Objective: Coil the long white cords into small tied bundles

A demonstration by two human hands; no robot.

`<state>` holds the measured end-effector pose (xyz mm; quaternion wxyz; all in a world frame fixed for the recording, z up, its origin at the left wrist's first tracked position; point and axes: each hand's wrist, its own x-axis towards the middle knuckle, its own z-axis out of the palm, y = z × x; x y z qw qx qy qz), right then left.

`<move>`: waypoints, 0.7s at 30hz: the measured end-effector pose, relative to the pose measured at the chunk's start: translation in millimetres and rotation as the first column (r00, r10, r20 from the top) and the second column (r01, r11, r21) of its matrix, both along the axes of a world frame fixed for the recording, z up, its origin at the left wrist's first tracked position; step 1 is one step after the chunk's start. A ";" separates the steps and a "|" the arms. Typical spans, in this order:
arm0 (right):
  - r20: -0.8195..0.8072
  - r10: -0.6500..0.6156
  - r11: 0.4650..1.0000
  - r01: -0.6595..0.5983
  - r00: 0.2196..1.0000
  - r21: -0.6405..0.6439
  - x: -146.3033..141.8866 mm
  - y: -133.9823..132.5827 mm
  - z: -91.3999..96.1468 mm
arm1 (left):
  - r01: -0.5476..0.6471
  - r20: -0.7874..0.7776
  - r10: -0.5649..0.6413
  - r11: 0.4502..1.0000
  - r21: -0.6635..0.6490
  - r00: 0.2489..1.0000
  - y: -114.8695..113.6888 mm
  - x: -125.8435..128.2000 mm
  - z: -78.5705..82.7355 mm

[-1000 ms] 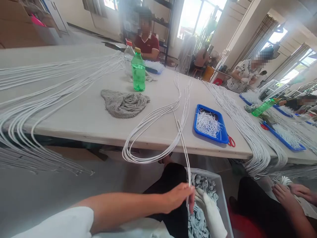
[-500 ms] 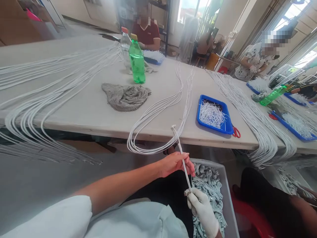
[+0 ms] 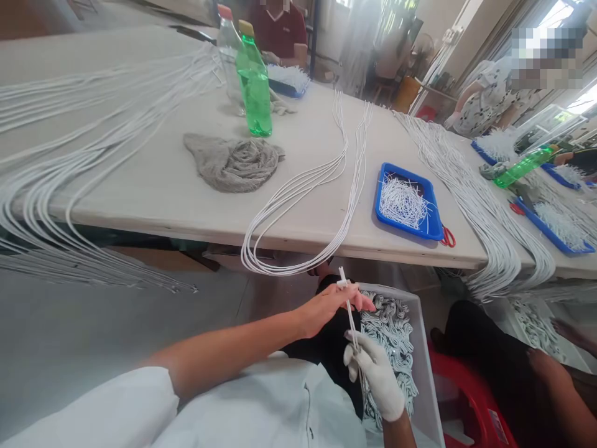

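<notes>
My bare left hand [image 3: 333, 306] is below the table edge, its fingers lightly closed around a thin white cord [image 3: 347, 302] whose free end sticks up just above the fingers. My right hand [image 3: 373, 370], in a white glove, pinches the same cord lower down, over a grey bin [image 3: 422, 348] full of coiled white cord. A bundle of long white cords [image 3: 298, 199] lies on the table and loops off its front edge above my hands.
On the table [image 3: 163, 205] are a grey rag [image 3: 233, 163], a green bottle [image 3: 254, 81], a clear bottle [image 3: 228, 56], a blue tray [image 3: 405, 205] of short cord pieces and red scissors [image 3: 448, 236]. More cord bundles hang left and right. Other people sit at the far side and right.
The cord's free end has slid off the table and come down to just above my left hand. Both hands have shifted slightly along the cord, and the view has tilted down.
</notes>
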<state>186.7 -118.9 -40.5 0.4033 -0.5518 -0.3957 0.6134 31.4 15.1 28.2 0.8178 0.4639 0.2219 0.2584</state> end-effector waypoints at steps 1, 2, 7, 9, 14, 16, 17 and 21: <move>-0.011 -0.011 1.000 0.011 1.000 0.028 -8.5 8.2 11.9 | 0.029 -0.024 -0.029 0.999 -0.015 0.999 -7.2 1.0 -5.1; -0.003 -0.025 0.998 0.025 1.000 0.051 -15.8 14.8 21.7 | 0.049 -0.044 -0.051 0.998 -0.032 0.998 -12.0 0.6 -9.7; 0.154 -0.050 0.998 0.041 0.987 0.057 -29.3 18.3 34.8 | -0.039 -0.075 0.050 0.991 0.132 0.996 -5.4 -17.0 -15.9; 0.191 -0.047 0.999 0.041 0.981 0.036 -29.2 14.5 31.5 | -0.039 -0.103 0.067 0.966 0.257 0.992 -1.1 -23.2 -15.1; 0.235 -0.042 0.998 0.030 0.971 0.055 -30.5 14.5 28.7 | 0.056 -0.236 0.060 0.888 0.457 0.970 -5.7 -26.4 -25.7; 0.250 -0.047 0.997 0.032 0.967 0.065 -30.6 15.8 28.8 | 0.084 -0.271 0.103 0.795 0.600 0.957 -5.8 -28.5 -29.5; 0.252 -0.048 0.998 0.033 0.966 0.062 -30.7 16.3 28.9 | 0.115 -0.301 0.136 0.719 0.686 0.944 -4.8 -29.9 -30.0; 0.338 -0.003 0.998 -0.016 0.941 0.055 -33.2 19.1 34.8 | 0.350 -0.412 0.325 0.233 0.907 0.851 -0.5 -31.8 -25.4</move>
